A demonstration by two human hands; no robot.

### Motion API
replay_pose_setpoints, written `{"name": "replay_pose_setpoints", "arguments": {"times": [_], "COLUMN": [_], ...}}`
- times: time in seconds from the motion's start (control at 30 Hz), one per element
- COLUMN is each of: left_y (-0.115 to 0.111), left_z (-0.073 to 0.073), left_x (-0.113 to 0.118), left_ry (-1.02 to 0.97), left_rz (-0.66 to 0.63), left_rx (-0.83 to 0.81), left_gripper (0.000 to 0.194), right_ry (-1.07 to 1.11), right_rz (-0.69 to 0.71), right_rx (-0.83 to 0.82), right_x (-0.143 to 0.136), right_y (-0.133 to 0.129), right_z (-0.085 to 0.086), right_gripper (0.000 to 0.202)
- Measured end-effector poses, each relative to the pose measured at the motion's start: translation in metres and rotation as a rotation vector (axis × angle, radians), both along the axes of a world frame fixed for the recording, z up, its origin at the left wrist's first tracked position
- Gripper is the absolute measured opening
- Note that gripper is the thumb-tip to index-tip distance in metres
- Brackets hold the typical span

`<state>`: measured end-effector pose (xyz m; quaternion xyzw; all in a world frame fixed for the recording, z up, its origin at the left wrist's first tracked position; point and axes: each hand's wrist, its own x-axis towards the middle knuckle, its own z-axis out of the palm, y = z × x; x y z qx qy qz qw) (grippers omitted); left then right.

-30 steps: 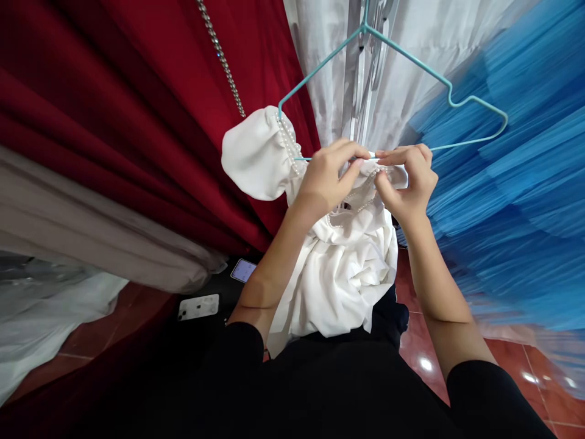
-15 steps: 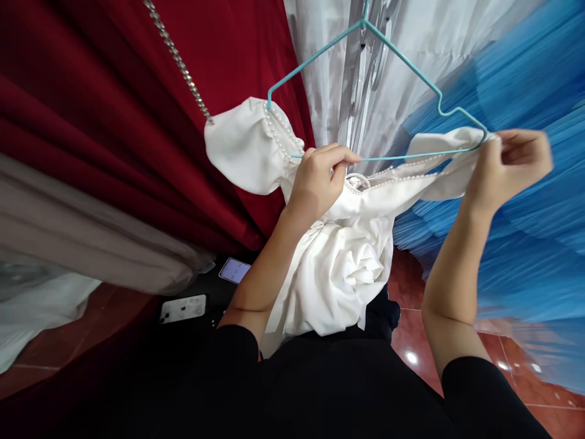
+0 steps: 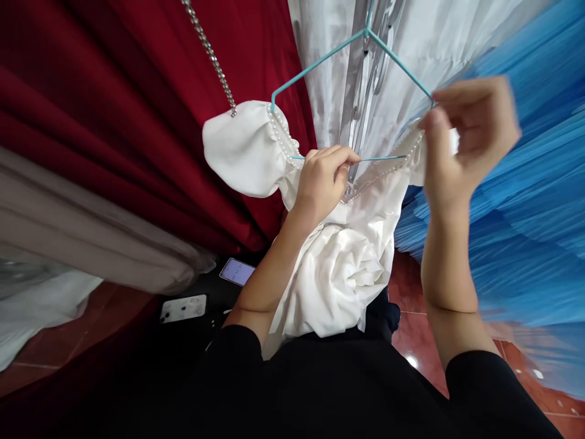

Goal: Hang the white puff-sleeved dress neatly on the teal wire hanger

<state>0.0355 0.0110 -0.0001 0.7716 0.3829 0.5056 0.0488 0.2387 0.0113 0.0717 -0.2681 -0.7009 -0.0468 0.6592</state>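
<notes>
A white dress (image 3: 338, 274) with pearl trim along its neckline and puffed sleeves hangs on a thin light-blue wire hanger (image 3: 320, 59). My left hand (image 3: 322, 183) is closed around the hanger's bottom bar at the middle of the neckline. The left sleeve (image 3: 244, 149) sits over the hanger's left end. At the hanger's right end, the thumb and forefinger of my right hand (image 3: 466, 140) pinch the dress's pearl-edged shoulder. That hand is blurred and covers the hanger's right corner. The dress's lower part is bunched against my lap.
A beaded chain (image 3: 212, 58) hangs at upper left before dark red fabric (image 3: 247, 55). Blue tulle (image 3: 525, 244) fills the right, and white cloth (image 3: 315, 79) hangs behind. Two phones, one white (image 3: 183, 308) and one with a lit screen (image 3: 236, 271), lie on a black surface at lower left.
My right hand has moved left and up, bringing the dress's right shoulder inward over the hanger's right end. My left hand stays on the bottom bar.
</notes>
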Motion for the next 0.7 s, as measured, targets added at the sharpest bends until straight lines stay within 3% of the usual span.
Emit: {"name": "replay_pose_setpoints", "arguments": {"times": [0.13, 0.27, 0.33, 0.47, 0.6, 0.7], "left_y": [0.001, -0.006, -0.011, -0.004, 0.035, 0.061], "left_z": [-0.001, -0.002, -0.002, 0.001, 0.001, 0.007], "left_x": [0.001, 0.002, -0.001, -0.029, -0.078, -0.104], "left_ry": [0.006, 0.024, -0.013, -0.159, -0.153, -0.165], "left_rz": [0.001, -0.017, 0.029, 0.27, 0.384, 0.35], "left_rx": [-0.012, -0.005, 0.051, 0.253, 0.388, 0.358], "left_gripper": [0.033, 0.028, 0.026, 0.02, 0.063, 0.041], "right_ry": [-0.381, -0.41, -0.337, -0.26, -0.317, -0.323], "right_rz": [-0.108, -0.172, -0.191, -0.163, -0.129, -0.132], "right_rx": [-0.203, -0.214, -0.226, -0.251, -0.241, -0.193], "right_x": [-0.021, -0.032, -0.035, -0.04, -0.041, -0.037], "right_y": [0.001, 0.012, 0.012, 0.006, 0.01, 0.014], "right_z": [-0.052, -0.09, -0.094, -0.091, -0.094, -0.097], "right_gripper": [0.018, 0.025, 0.026, 0.016, 0.016, 0.015]}}
